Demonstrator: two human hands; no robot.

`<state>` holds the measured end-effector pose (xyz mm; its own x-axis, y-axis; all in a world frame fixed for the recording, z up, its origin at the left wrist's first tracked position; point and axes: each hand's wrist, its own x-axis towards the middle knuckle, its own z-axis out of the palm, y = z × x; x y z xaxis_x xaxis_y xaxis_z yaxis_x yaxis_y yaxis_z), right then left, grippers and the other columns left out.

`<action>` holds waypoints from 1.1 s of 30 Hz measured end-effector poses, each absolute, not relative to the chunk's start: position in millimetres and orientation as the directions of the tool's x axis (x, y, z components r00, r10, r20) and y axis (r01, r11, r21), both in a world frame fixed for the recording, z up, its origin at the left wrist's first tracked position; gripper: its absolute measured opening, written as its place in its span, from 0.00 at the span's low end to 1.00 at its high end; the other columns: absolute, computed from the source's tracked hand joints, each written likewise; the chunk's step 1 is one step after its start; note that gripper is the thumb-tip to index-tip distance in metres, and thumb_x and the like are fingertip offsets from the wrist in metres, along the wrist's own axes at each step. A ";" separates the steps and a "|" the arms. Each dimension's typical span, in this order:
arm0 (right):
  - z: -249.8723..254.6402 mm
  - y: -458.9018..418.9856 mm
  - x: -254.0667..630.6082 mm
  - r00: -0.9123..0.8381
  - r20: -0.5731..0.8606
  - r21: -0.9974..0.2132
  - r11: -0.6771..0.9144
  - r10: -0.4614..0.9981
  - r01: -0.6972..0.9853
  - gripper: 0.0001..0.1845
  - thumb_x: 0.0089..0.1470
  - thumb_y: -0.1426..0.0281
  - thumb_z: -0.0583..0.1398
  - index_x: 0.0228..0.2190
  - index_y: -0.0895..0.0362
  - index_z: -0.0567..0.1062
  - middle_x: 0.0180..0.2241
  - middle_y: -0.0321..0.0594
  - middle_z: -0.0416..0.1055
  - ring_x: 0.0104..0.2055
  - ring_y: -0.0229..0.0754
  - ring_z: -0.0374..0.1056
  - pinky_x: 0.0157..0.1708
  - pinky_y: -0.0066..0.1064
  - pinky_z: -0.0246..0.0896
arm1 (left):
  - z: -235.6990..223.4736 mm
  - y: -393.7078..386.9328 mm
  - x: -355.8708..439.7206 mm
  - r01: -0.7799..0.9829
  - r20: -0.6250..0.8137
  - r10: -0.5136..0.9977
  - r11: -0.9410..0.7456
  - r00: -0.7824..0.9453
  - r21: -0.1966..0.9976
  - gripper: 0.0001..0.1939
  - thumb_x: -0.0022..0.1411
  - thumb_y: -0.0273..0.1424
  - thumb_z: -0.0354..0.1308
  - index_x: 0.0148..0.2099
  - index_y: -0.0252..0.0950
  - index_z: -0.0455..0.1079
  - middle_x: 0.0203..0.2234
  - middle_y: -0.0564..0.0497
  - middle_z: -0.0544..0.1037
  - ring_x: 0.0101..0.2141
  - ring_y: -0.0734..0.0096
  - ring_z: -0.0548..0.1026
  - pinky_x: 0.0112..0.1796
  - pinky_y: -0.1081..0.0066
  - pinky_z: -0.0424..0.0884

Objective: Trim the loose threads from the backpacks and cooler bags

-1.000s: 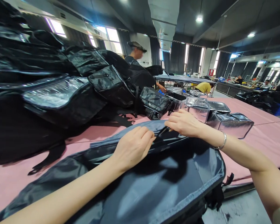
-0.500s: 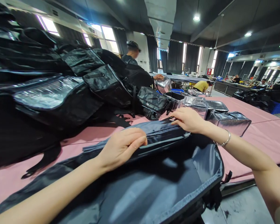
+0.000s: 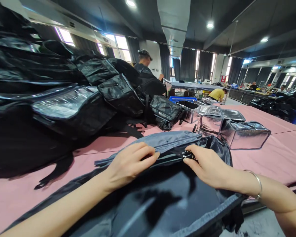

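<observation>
A large grey-blue fabric bag (image 3: pixel 162 204) lies open before me on the pink table (image 3: pixel 281 154). My left hand (image 3: pixel 128 164) presses its curled fingers onto the bag's upper folded edge. My right hand (image 3: pixel 207 166) pinches a small black zipper pull (image 3: pixel 187 154) on that same edge, just right of my left hand. A silver bracelet circles my right wrist.
A tall pile of black glossy bags (image 3: pixel 64 95) fills the left of the table. Silver insulated boxes (image 3: pixel 244 133) stand at the back right. A person in a cap (image 3: pixel 144 62) works behind the pile, and others sit at far tables.
My right hand has come back toward me and down along the bag's edge, now holding the zipper pull. My left hand stayed on the folded edge.
</observation>
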<state>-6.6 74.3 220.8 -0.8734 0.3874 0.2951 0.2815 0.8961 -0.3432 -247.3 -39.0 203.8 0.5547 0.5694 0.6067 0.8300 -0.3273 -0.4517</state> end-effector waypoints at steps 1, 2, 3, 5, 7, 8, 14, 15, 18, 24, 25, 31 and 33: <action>218.8 76.0 -11.2 -0.863 0.300 -0.341 0.891 0.407 0.301 0.13 0.60 0.67 0.53 0.45 0.58 0.66 0.38 0.43 0.73 0.38 0.43 0.70 0.36 0.30 0.58 | 203.9 -39.2 -246.3 0.805 0.592 0.552 -0.319 0.587 -0.501 0.12 0.63 0.23 0.45 0.42 0.38 0.67 0.28 0.51 0.74 0.28 0.73 0.68 0.32 0.72 0.67; 217.2 77.8 -15.6 -0.855 0.301 -0.334 0.887 0.422 0.320 0.12 0.59 0.66 0.53 0.44 0.58 0.67 0.36 0.42 0.74 0.37 0.42 0.70 0.35 0.30 0.58 | 203.8 -39.4 -245.4 0.783 0.582 0.536 -0.308 0.612 -0.540 0.11 0.62 0.22 0.46 0.42 0.37 0.67 0.27 0.51 0.74 0.28 0.73 0.68 0.31 0.72 0.67; 216.1 79.1 -19.5 -0.851 0.300 -0.324 0.885 0.432 0.335 0.11 0.59 0.65 0.53 0.42 0.57 0.67 0.34 0.41 0.74 0.35 0.42 0.70 0.34 0.29 0.57 | 203.6 -39.5 -244.5 0.765 0.572 0.523 -0.297 0.632 -0.572 0.10 0.62 0.22 0.47 0.42 0.37 0.67 0.27 0.51 0.74 0.27 0.73 0.68 0.30 0.72 0.67; 214.7 79.7 -25.0 -0.847 0.302 -0.293 0.889 0.436 0.353 0.11 0.59 0.64 0.53 0.40 0.57 0.68 0.31 0.40 0.74 0.32 0.42 0.70 0.31 0.29 0.55 | 203.4 -39.1 -242.4 0.735 0.557 0.505 -0.279 0.660 -0.618 0.10 0.60 0.21 0.49 0.42 0.36 0.66 0.26 0.52 0.73 0.27 0.73 0.68 0.30 0.72 0.66; 214.0 77.5 -28.5 -0.844 0.318 -0.244 0.897 0.432 0.368 0.11 0.59 0.63 0.53 0.39 0.57 0.67 0.30 0.39 0.73 0.31 0.42 0.70 0.29 0.29 0.53 | 203.6 -38.2 -240.1 0.710 0.540 0.494 -0.268 0.681 -0.651 0.10 0.60 0.20 0.49 0.41 0.36 0.66 0.25 0.52 0.73 0.27 0.73 0.68 0.30 0.71 0.66; 213.7 75.9 -29.9 -0.843 0.325 -0.216 0.902 0.429 0.375 0.11 0.59 0.63 0.52 0.39 0.57 0.67 0.31 0.40 0.74 0.31 0.43 0.71 0.28 0.29 0.52 | 204.0 -37.6 -238.9 0.698 0.530 0.492 -0.263 0.691 -0.666 0.09 0.60 0.20 0.49 0.41 0.36 0.66 0.25 0.52 0.73 0.27 0.73 0.69 0.30 0.70 0.66; 209.6 69.9 -39.8 -0.855 0.313 -0.100 0.910 0.413 0.403 0.10 0.59 0.63 0.52 0.36 0.57 0.65 0.32 0.41 0.74 0.33 0.45 0.71 0.26 0.29 0.50 | 203.6 -35.6 -236.1 0.638 0.481 0.480 -0.245 0.734 -0.730 0.08 0.60 0.20 0.49 0.39 0.31 0.67 0.23 0.51 0.72 0.26 0.70 0.69 0.28 0.68 0.65; 208.5 69.6 -41.4 -0.857 0.314 -0.094 0.912 0.408 0.400 0.10 0.59 0.63 0.51 0.36 0.57 0.65 0.32 0.41 0.74 0.34 0.46 0.71 0.26 0.30 0.50 | 202.9 -35.6 -236.2 0.637 0.480 0.480 -0.242 0.734 -0.732 0.07 0.60 0.20 0.49 0.39 0.31 0.67 0.23 0.51 0.72 0.26 0.70 0.69 0.28 0.68 0.65; 205.5 68.8 -44.3 -0.866 0.316 -0.091 0.921 0.388 0.379 0.10 0.59 0.63 0.51 0.36 0.57 0.65 0.33 0.41 0.74 0.34 0.46 0.71 0.27 0.30 0.51 | 201.1 -35.9 -236.1 0.636 0.480 0.482 -0.236 0.733 -0.734 0.07 0.60 0.20 0.49 0.39 0.32 0.66 0.22 0.52 0.72 0.26 0.71 0.69 0.28 0.68 0.66; 202.8 69.1 -43.6 -0.861 0.324 -0.123 0.920 0.392 0.372 0.10 0.59 0.63 0.51 0.37 0.57 0.64 0.33 0.41 0.74 0.34 0.45 0.71 0.27 0.30 0.52 | 202.4 -37.8 -235.3 0.635 0.487 0.468 -0.234 0.737 -0.736 0.08 0.60 0.20 0.48 0.40 0.33 0.65 0.22 0.52 0.73 0.26 0.72 0.69 0.28 0.69 0.66; 201.8 70.4 -43.0 -0.854 0.326 -0.135 0.914 0.405 0.382 0.10 0.59 0.63 0.51 0.38 0.57 0.64 0.33 0.41 0.74 0.34 0.45 0.71 0.27 0.30 0.52 | 202.8 -38.1 -235.4 0.637 0.485 0.472 -0.240 0.736 -0.733 0.08 0.60 0.20 0.49 0.40 0.33 0.65 0.22 0.52 0.73 0.26 0.71 0.69 0.28 0.69 0.66; 193.3 85.8 -37.6 -0.750 0.387 -0.256 0.844 0.537 0.472 0.09 0.59 0.66 0.52 0.39 0.57 0.65 0.28 0.39 0.73 0.31 0.43 0.71 0.27 0.29 0.51 | 205.1 -37.4 -234.9 0.649 0.489 0.474 -0.269 0.733 -0.712 0.08 0.60 0.19 0.49 0.39 0.31 0.66 0.23 0.51 0.73 0.26 0.70 0.69 0.28 0.68 0.66; 191.8 87.7 -35.9 -0.746 0.399 -0.296 0.845 0.533 0.445 0.09 0.59 0.66 0.52 0.39 0.57 0.65 0.28 0.38 0.73 0.31 0.42 0.71 0.27 0.28 0.51 | 206.0 -36.7 -234.4 0.651 0.490 0.473 -0.276 0.732 -0.707 0.08 0.60 0.19 0.48 0.39 0.31 0.67 0.22 0.51 0.73 0.26 0.70 0.68 0.28 0.68 0.66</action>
<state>-35.9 87.7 191.8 -0.7462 0.5326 0.3994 0.4451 0.8453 -0.2955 -234.4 -36.7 206.0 0.7324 0.4726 0.4902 0.6511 -0.2755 -0.7072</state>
